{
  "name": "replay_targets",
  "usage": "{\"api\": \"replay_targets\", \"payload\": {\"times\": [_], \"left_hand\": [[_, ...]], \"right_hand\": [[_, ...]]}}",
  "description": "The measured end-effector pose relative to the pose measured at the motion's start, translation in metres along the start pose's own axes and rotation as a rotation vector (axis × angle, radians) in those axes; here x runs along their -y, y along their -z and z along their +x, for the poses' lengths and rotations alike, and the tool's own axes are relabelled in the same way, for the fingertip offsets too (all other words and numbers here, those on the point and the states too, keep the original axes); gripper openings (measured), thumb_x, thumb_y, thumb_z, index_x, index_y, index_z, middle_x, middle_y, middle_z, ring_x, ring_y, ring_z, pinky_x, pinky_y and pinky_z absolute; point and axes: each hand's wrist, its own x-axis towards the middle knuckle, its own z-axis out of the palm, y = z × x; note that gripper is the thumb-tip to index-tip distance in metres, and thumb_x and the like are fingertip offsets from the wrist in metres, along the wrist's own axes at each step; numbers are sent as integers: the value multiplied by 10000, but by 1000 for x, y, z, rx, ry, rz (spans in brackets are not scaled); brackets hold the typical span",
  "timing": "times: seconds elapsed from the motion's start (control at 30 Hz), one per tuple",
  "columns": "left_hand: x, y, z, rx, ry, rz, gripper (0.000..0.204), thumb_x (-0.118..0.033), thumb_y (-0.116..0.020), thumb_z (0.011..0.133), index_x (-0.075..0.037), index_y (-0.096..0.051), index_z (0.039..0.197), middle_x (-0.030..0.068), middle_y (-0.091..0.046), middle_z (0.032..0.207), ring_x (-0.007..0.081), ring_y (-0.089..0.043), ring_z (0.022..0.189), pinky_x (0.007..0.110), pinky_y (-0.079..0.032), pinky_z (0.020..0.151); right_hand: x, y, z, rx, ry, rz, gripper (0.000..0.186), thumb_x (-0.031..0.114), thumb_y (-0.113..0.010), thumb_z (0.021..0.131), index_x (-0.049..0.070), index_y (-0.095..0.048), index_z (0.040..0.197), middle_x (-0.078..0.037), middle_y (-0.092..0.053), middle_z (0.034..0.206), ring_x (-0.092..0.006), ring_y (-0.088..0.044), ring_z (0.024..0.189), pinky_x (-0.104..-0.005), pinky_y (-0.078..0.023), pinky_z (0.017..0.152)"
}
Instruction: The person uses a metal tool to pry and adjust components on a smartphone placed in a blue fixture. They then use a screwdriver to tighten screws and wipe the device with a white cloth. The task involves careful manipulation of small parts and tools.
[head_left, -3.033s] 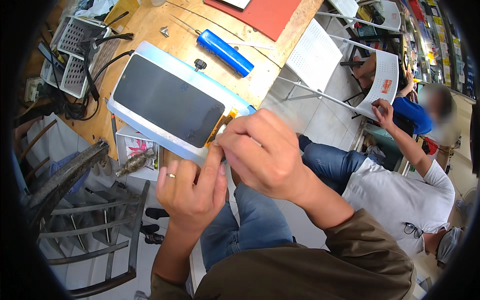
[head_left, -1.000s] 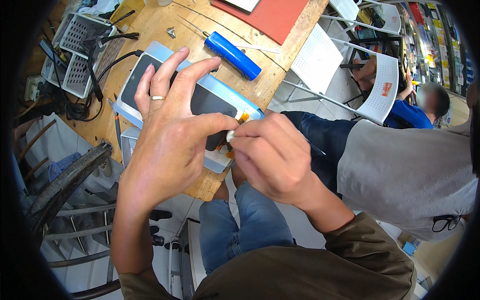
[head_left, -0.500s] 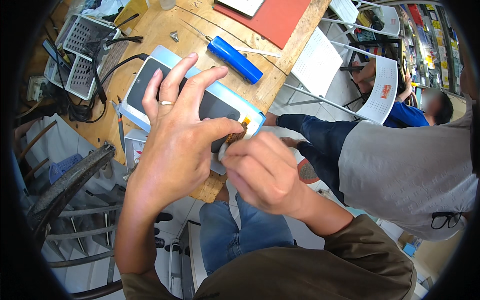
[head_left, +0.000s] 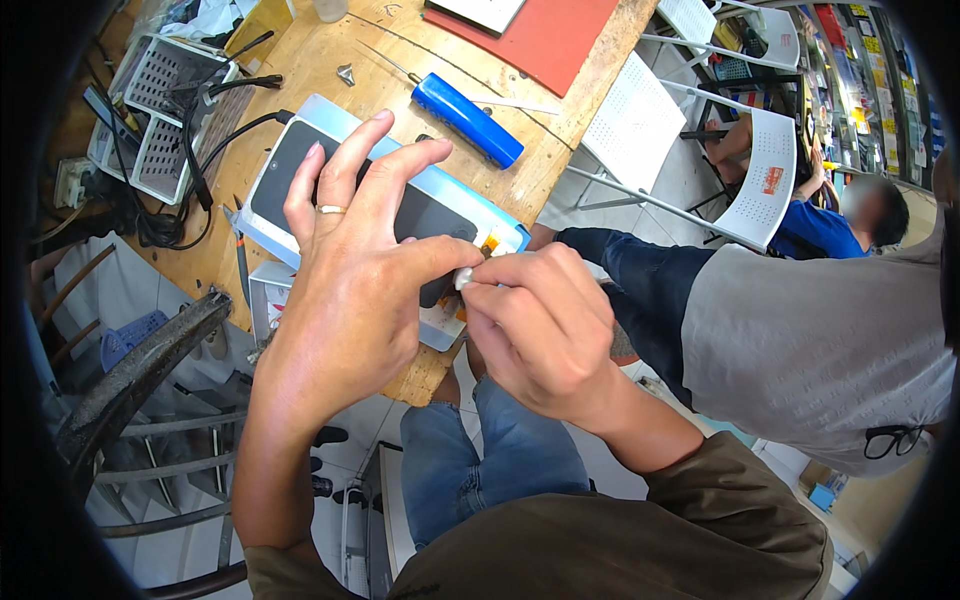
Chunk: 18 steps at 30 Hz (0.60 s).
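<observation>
My left hand (head_left: pixel 345 275) has its fingers spread over a dark phone screen (head_left: pixel 437 226), its thumb at the screen's right end. The screen lies on a pale blue pad (head_left: pixel 310 120) with a cord. At that end is an orange flex cable (head_left: pixel 490 246). My right hand (head_left: pixel 540 325) pinches a small white wad (head_left: pixel 463 279) against this end, beside my left thumb. A blue hand tool (head_left: pixel 465 120) with a long thin tip lies above the pad. Pliers (head_left: pixel 239 250) lie at its left.
The wooden table (head_left: pixel 560 145) holds a red mat (head_left: pixel 550 50) and white baskets (head_left: pixel 160 155) with cables. Metal chair bars (head_left: pixel 140 385) are at lower left. A person in grey (head_left: pixel 800 350) is close at right; another in blue (head_left: pixel 825 225) sits beyond white chairs (head_left: pixel 760 180).
My left hand has risen from below the pad to spread over the screen. My right hand keeps working at the cable end, shifting slightly. The grey-shirted person has changed posture.
</observation>
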Motion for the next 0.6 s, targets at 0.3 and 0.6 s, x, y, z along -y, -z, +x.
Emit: {"api": "replay_targets", "payload": {"times": [0.3, 0.6], "left_hand": [[0, -1, 0, -1, 6, -8, 391, 64, -642, 756, -188, -845, 974, 149, -550, 1560, 455, -334, 1573, 634, -115, 1284], [-2, 1, 0, 9, 23, -15, 382, 63, -646, 754, -172, -844, 980, 150, -558, 1557, 452, -332, 1579, 639, -112, 1283]], "right_hand": [[0, 3, 4, 52, 81, 58, 358, -79, -821, 606, -2, -700, 934, -113, -688, 948, -272, -615, 751, -373, -474, 628], [0, 11, -1, 39, 22, 73, 345, -79, -841, 634, 6, -711, 942, -103, -716, 932, -258, -611, 731, -362, -457, 619]]}}
